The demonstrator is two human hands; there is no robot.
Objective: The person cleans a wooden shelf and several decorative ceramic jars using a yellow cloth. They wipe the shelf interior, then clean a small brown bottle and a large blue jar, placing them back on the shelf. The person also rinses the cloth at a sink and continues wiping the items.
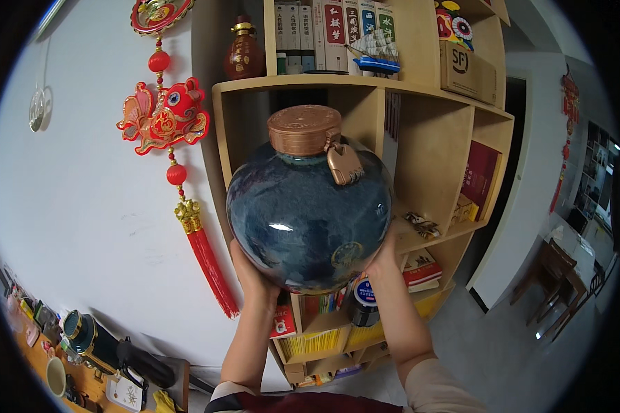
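A large round jar point(303, 213) with mottled dark blue glaze is held up in front of me, upright. It has a wide copper-coloured lid point(303, 131) and a matching tag point(345, 164) hanging at its neck. My left hand point(253, 275) is closed against its lower left side, and my right hand point(384, 260) against its lower right. Most of the fingers go out of sight behind and under the jar. Behind it stands a light wooden shelf unit point(424, 151), whose middle compartment is largely hidden by the jar.
Books point(334, 34), a model sailing ship point(374, 55) and a red-brown bottle point(244, 55) stand on the upper shelf. A red fish hanging point(165, 117) with a tassel is on the left wall. A wooden table point(38, 358) holds a dark green thermos point(89, 337) at lower left.
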